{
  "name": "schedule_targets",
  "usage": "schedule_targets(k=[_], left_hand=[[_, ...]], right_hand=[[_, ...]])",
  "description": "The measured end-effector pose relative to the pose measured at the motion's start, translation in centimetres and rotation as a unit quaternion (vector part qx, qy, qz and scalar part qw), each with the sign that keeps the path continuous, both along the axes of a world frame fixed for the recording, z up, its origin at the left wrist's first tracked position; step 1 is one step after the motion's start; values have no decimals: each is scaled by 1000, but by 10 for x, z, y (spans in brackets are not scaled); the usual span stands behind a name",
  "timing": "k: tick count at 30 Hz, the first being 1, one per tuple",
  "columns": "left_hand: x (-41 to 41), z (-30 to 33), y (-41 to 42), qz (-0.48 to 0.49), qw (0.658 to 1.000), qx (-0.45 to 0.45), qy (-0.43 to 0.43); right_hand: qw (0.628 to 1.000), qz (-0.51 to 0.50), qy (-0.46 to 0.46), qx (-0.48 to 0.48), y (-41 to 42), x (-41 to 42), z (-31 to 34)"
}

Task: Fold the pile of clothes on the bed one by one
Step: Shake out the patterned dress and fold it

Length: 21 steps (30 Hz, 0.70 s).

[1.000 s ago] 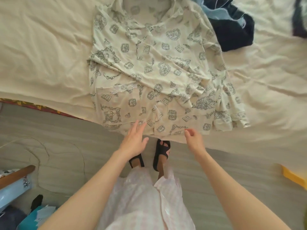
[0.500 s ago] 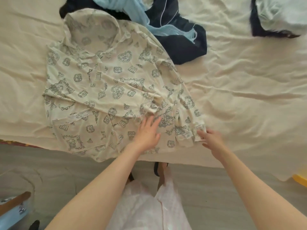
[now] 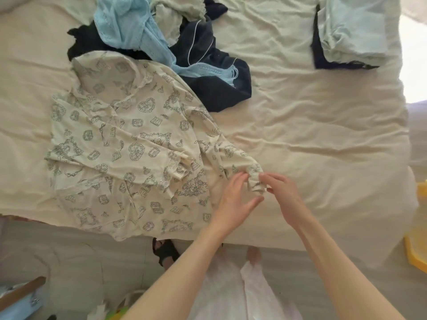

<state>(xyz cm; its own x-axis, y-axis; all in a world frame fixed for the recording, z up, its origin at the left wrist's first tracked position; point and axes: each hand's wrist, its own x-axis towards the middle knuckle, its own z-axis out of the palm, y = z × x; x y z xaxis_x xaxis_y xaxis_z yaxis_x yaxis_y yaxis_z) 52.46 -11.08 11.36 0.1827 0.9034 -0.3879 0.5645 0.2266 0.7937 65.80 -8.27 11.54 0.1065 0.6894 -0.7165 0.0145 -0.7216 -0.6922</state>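
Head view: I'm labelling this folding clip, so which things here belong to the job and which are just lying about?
Part of the job:
- printed shirt, spread on the bed
- right hand pinching its cuff
- left hand, open beside it
- unfolded pile
- folded stack

Lying about:
- yellow object
- blue case on the floor
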Motion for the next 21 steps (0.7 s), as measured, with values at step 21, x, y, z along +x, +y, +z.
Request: schedule_targets(k=[21], left_hand=[[-108, 164, 101, 350, 809, -66, -468]], right_hand=[[922, -166, 314, -156, 47, -77, 32]])
